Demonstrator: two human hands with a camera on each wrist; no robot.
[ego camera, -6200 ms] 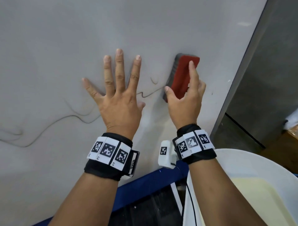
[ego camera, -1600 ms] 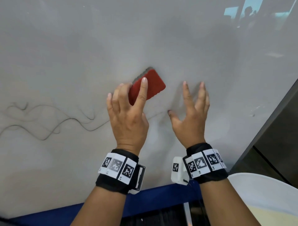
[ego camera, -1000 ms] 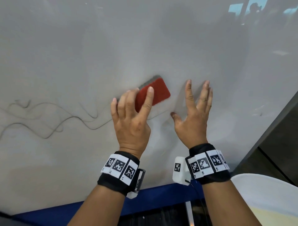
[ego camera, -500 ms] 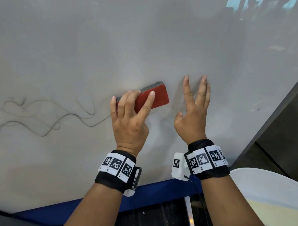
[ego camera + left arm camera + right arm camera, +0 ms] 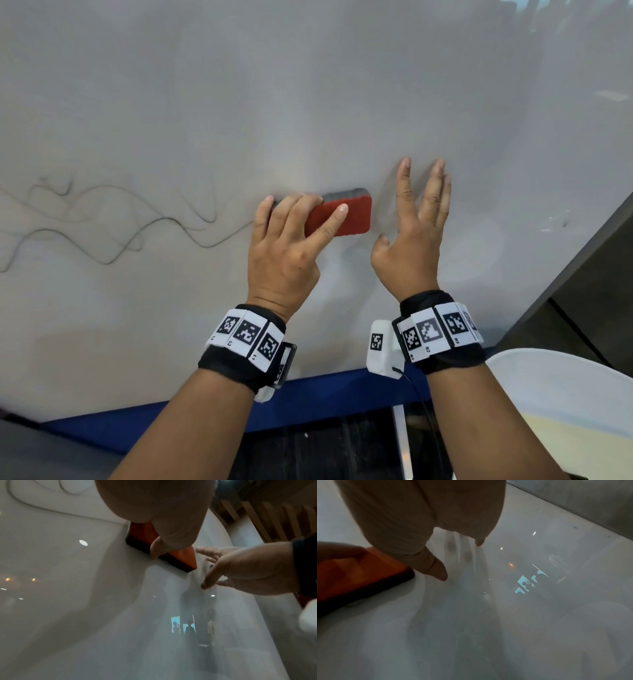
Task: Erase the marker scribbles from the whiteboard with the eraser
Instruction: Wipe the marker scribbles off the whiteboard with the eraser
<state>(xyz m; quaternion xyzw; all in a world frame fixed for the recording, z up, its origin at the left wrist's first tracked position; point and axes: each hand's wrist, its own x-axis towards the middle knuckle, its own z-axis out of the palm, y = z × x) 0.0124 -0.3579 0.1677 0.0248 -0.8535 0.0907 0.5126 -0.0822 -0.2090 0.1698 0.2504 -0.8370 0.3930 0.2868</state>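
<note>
A red eraser [image 5: 346,216] with a dark felt underside lies flat against the whiteboard [image 5: 308,85], level and lengthwise. My left hand [image 5: 294,226] grips its left half, fingers over the top edge and thumb [image 5: 155,550] under the lower edge. Thin black marker scribbles [image 5: 113,219] loop across the board to the left, ending at my left fingers. My right hand [image 5: 416,222] is open just right of the eraser [image 5: 358,574], fingers straight, their tips resting on the board [image 5: 539,615].
The board's blue bottom rail [image 5: 325,401] runs below my wrists. Its grey right frame [image 5: 582,260] slants down at the right. A white round tub [image 5: 565,404] sits at the lower right. A small dark smudge [image 5: 563,224] marks the board near the right edge.
My left hand has turned the eraser from tilted to level and slid it left toward the scribbles. The line stub by my right thumb is gone. My right hand has stayed put.
</note>
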